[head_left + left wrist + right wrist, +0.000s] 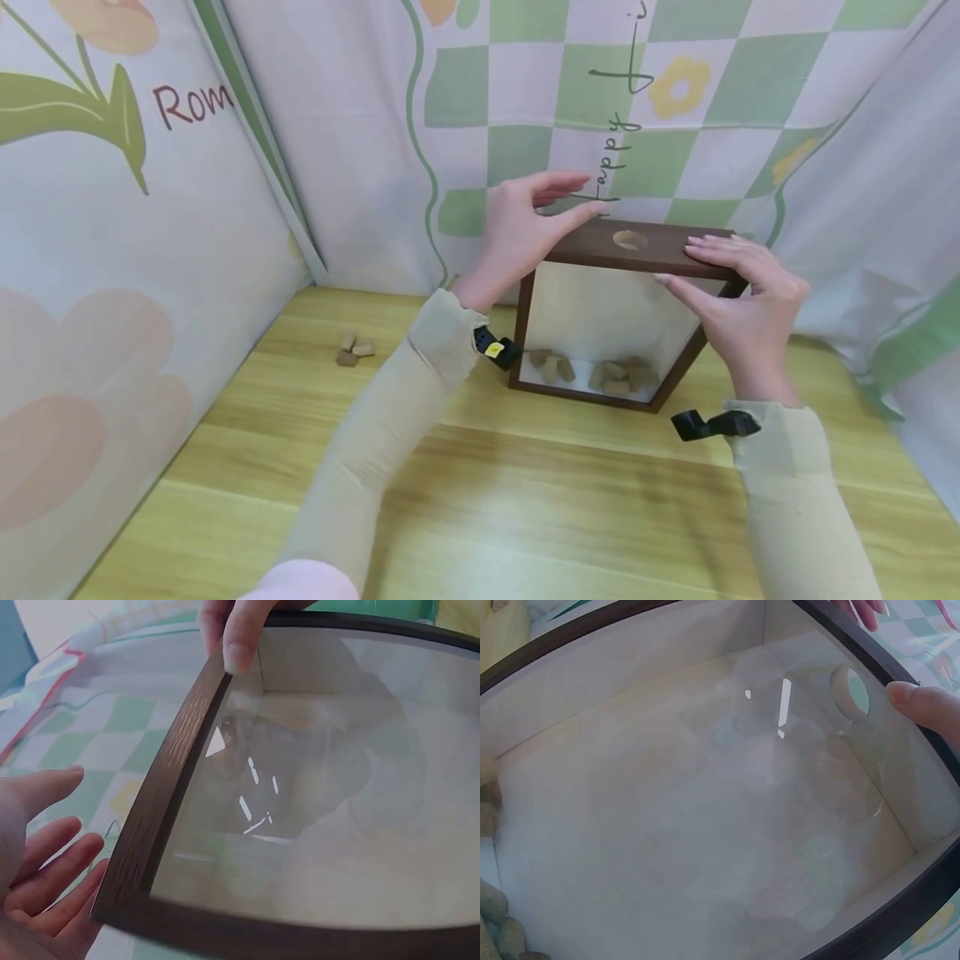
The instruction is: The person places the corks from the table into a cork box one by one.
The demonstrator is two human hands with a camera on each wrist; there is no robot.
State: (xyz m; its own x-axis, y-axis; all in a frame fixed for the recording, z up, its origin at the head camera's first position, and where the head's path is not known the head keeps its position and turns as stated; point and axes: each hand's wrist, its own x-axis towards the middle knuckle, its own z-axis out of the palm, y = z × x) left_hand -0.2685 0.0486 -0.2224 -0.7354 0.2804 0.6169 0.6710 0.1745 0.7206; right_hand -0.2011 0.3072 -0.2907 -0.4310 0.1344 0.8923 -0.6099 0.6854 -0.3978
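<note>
A dark wooden shadow-box frame (pixel 611 312) with a clear front stands upright on the table. A round hole (pixel 630 240) pierces its top side. Inside, several corks (pixel 618 385) lie along the bottom. My right hand (pixel 757 292) grips the top right corner, thumb at the front edge and fingers across the top. Over the top left corner is my left hand (pixel 525 221), its fingers loosely extended. In the left wrist view the left fingers (pixel 56 874) spread beside the frame, holding nothing. The right thumb (pixel 926 709) presses the frame's edge near the hole in the right wrist view.
A few loose corks (pixel 347 358) lie on the wood-grain table (pixel 525 500), left of the frame. Behind the frame hangs a green-and-white checked curtain (pixel 525 92), and a flower-printed sheet (pixel 112 250) closes off the left side.
</note>
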